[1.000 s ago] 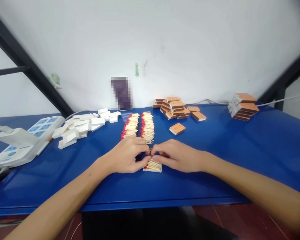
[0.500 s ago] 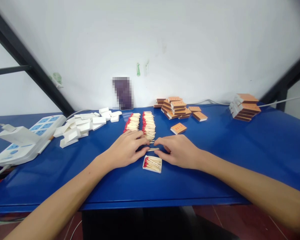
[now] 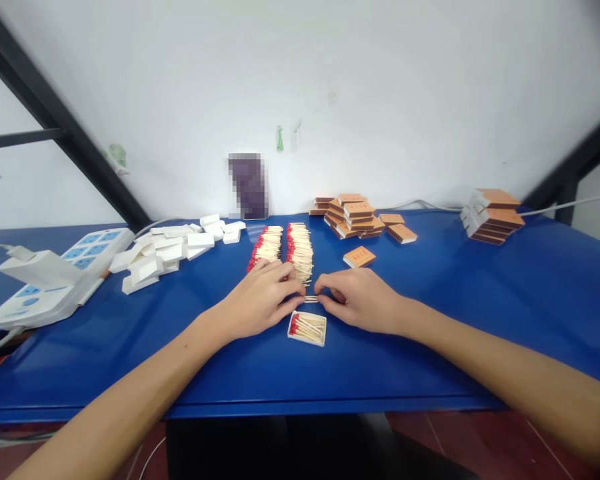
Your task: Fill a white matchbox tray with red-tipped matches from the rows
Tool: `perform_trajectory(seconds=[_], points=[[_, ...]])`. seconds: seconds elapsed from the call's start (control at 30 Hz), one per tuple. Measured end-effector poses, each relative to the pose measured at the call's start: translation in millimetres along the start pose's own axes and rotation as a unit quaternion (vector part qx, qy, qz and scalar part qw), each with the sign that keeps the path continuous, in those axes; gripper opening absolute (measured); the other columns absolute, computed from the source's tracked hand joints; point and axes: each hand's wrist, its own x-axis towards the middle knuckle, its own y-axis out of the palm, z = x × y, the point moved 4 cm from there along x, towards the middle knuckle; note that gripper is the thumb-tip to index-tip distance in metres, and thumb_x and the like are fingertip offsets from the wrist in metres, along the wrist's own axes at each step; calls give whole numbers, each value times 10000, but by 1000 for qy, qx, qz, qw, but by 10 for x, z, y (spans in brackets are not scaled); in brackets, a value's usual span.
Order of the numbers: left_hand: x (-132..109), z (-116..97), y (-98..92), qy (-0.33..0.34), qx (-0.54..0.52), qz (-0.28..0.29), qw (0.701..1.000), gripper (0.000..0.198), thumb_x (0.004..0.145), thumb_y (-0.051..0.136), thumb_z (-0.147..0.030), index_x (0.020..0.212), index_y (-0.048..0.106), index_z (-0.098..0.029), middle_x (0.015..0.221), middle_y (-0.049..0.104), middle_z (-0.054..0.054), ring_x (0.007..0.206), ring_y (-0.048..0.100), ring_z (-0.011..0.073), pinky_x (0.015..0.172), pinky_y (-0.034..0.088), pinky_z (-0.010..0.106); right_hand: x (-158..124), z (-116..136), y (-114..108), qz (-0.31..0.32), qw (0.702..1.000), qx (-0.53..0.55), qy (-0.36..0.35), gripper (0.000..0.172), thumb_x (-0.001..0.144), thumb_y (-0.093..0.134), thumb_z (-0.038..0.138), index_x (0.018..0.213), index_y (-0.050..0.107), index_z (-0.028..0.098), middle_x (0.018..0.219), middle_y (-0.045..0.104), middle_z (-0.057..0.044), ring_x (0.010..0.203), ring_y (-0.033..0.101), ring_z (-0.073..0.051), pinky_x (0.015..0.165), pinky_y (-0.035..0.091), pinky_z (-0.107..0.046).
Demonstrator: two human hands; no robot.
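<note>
A few matchsticks point(image 3: 311, 299) lie lengthwise between my two hands, just beyond the small white matchbox tray point(image 3: 307, 343). The fingers of my left hand point(image 3: 265, 300) are pinched at the left ends, hiding the match heads. At the right ends, the thumb and fingertips of my right hand point(image 3: 357, 300) close on the same matchsticks. Inside the tray lie several matches point(image 3: 307, 326), red heads to the left. Two rows of matches, a left row point(image 3: 269, 243) and a right row point(image 3: 300, 247), stretch away behind my hands; my left hand covers their near ends partly.
White empty trays point(image 3: 167, 250) are heaped at the left beside a power strip point(image 3: 55, 280). Orange matchbox sleeves point(image 3: 353, 217) are piled at the back, with one single matchbox point(image 3: 359, 257) nearer. A bundled stack point(image 3: 493, 217) stands far right. A blurred dark panel point(image 3: 250, 187) leans on the wall.
Both hands have closed in on the ends of the matchsticks, which now sit level between the fingertips. The whole view has shifted slightly; the tray and rows look otherwise the same.
</note>
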Motion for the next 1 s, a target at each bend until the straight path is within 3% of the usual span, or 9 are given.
perform_trajectory(seconds=[0.43,0.7,1.0], points=[[16,-5,24,8,20,3,1000,239,1030,424,-293,974,623,-175,947,548,51,899,501,203,841,362,346,17,-7,9,14,1000,26,3,76,894,574,214,866,636,181,578,504,57,519,431,-87,551,243,-225],[6,33,10,7,7,10,1000,210,999,525,-367,980,637,-190,950,551,35,931,508,205,869,357,345,29,-19,38,13,999,26,14,82,896,549,169,866,624,173,591,534,48,533,458,-94,565,255,-227],[12,28,4,-11,-1,2,1000,193,998,479,-284,950,626,-170,988,526,70,945,498,225,871,419,366,11,27,51,-6,999,-35,-18,110,924,551,232,870,630,177,600,548,33,581,495,-124,628,286,-259]])
